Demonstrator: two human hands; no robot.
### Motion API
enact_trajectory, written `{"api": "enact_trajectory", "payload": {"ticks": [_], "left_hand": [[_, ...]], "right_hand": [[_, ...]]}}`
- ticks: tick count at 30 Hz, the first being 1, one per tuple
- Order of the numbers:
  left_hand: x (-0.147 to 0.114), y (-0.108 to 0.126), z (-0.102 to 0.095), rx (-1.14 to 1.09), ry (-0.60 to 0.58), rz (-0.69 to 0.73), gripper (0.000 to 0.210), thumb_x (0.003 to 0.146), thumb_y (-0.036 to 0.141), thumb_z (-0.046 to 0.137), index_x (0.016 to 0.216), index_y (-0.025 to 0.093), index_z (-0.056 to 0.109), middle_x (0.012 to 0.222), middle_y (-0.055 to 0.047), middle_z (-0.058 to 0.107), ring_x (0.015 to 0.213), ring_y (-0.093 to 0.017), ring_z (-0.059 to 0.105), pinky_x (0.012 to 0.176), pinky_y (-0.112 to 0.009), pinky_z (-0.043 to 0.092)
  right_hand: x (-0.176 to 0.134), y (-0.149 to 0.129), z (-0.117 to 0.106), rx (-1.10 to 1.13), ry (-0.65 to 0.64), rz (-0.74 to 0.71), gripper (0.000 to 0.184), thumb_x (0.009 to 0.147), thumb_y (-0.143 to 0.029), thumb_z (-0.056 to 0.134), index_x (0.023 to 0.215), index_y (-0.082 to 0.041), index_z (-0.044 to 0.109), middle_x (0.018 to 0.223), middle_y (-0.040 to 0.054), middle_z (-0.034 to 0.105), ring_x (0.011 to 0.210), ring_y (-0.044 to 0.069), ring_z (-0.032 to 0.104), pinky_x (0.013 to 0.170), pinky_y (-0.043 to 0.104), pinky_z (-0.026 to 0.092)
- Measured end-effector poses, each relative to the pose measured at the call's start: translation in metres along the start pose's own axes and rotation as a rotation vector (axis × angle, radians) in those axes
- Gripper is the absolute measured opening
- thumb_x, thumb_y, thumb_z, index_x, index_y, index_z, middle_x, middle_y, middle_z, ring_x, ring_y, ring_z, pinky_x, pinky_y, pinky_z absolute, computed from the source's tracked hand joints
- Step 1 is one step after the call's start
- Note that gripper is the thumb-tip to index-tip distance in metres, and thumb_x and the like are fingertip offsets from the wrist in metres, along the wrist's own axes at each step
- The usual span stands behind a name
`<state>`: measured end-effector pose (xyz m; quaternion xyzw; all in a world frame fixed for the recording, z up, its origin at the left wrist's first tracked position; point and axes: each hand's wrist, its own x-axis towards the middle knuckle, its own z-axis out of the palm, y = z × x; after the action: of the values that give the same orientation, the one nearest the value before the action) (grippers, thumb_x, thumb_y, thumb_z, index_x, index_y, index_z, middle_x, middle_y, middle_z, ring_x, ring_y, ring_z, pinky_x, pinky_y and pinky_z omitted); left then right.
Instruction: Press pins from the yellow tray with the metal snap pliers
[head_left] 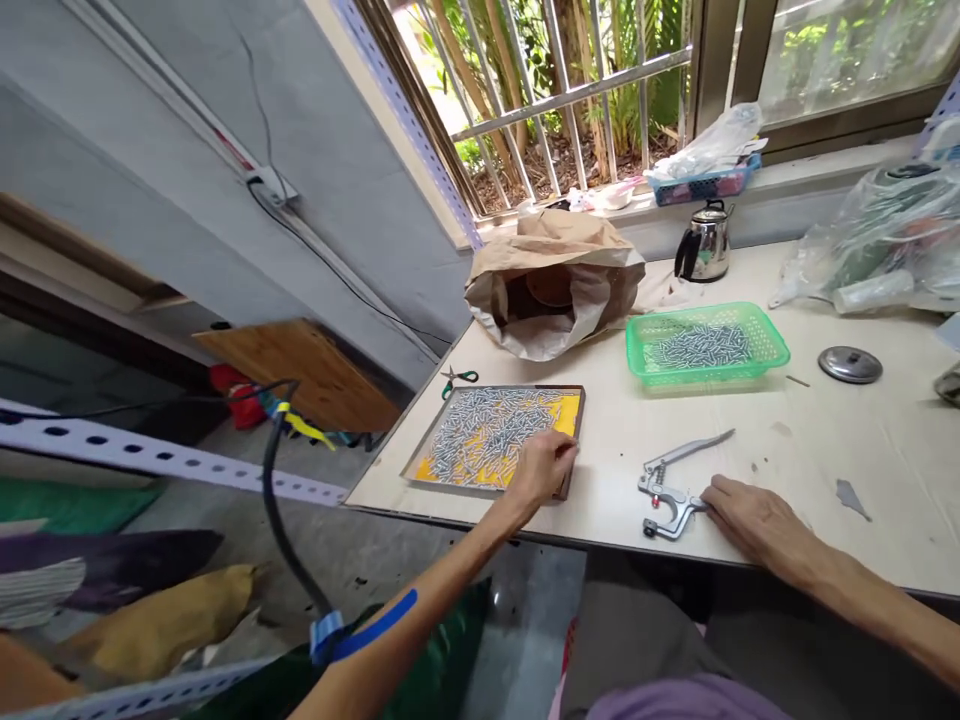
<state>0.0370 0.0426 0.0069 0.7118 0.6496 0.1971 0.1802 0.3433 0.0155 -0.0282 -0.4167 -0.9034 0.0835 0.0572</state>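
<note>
My left hand (pixel 541 466) is over the right side of a shallow tray (pixel 582 425) with a yellow bottom. Its thumb and fingers are pinched together; whatever may be between them is too small to make out. Many small silvery metal pins (pixel 480 430) are spread in the tray. On the table's near side, my right hand (pixel 757 515) has its fingers closed on the lower handle of metal hand-press pliers (pixel 679 508). The pliers lie with their handles apart and their jaw towards the left.
A green plastic basket (pixel 634 372) holds more metal pins. Around it are an open brown paper bag (pixel 600 270), a steel kettle (pixel 709 245), a round metal lid (pixel 850 364) and plastic bags (pixel 877 240). Small green-handled snips (pixel 459 380) lie behind the tray.
</note>
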Motion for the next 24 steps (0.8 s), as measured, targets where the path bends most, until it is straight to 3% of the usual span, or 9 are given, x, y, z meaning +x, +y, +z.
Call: {"api": "enact_trajectory", "payload": {"ticks": [4,8,12,18,24], "left_hand": [[-0.028,0.033,0.022,-0.553,-0.204,-0.281,0.021,0.070,0.031,0.063,0.080,0.014,0.070,0.071,-0.003,0.066,0.060,-0.013,0.057,0.055,-0.023,0.046],[-0.047,0.051,0.049,-0.788,-0.239,-0.426,0.032,0.060,0.040,0.070,0.074,0.011,0.069,0.062,-0.001,0.063,0.052,-0.010,0.052,0.052,-0.022,0.043],[-0.051,0.055,0.065,-0.873,-0.231,-0.489,0.035,0.055,0.043,0.074,0.069,0.011,0.067,0.055,0.001,0.060,0.049,-0.009,0.049,0.050,-0.022,0.040],[-0.049,0.059,0.073,-0.871,-0.270,-0.523,0.029,0.057,0.038,0.073,0.065,0.012,0.064,0.050,0.002,0.057,0.048,-0.010,0.050,0.049,-0.021,0.041],[-0.038,0.060,0.069,-0.683,-0.453,-0.553,0.015,0.063,0.025,0.070,0.061,0.012,0.063,0.047,0.004,0.056,0.047,-0.010,0.053,0.049,-0.021,0.043]], "right_hand": [[-0.006,-0.006,-0.001,-0.081,0.127,-0.074,0.024,0.084,-0.002,0.037,0.074,-0.021,0.048,0.071,0.0010,0.052,0.056,0.014,0.048,0.053,0.027,0.031],[-0.012,-0.018,-0.011,-0.123,0.220,-0.141,0.029,0.076,0.006,0.038,0.075,-0.021,0.050,0.069,0.0017,0.054,0.058,0.015,0.048,0.055,0.028,0.031],[-0.014,-0.025,-0.017,-0.160,0.252,-0.163,0.029,0.077,0.006,0.039,0.073,-0.021,0.049,0.068,0.0021,0.055,0.056,0.015,0.047,0.054,0.029,0.030],[-0.012,-0.024,-0.016,-0.173,0.286,-0.183,0.027,0.077,0.005,0.039,0.073,-0.021,0.048,0.067,0.0019,0.053,0.056,0.015,0.046,0.053,0.029,0.030],[-0.007,-0.016,-0.007,-0.154,0.202,-0.156,0.027,0.071,0.006,0.042,0.074,-0.021,0.046,0.068,0.0004,0.052,0.054,0.015,0.046,0.051,0.029,0.029]]}}
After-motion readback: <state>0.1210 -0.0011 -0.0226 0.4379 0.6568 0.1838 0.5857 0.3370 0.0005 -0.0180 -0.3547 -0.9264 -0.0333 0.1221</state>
